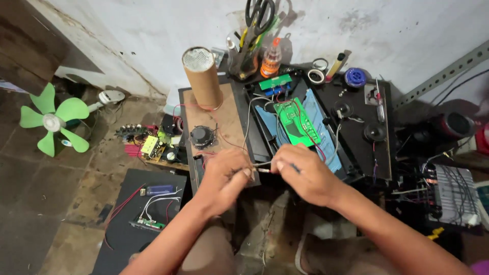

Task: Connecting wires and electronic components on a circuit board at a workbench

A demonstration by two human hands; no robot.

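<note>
My left hand and my right hand meet over the front edge of a low black worktop. Both pinch the ends of thin wires between thumb and fingers, tips almost touching. The wires run back toward a green circuit board lying on a blue sheet. A small round black speaker sits on a brown board just beyond my left hand.
A brown cardboard tube stands at the back left. A cup of scissors and tools, an orange bottle, tape rolls line the wall. A green fan and loose circuit boards lie on the floor, left.
</note>
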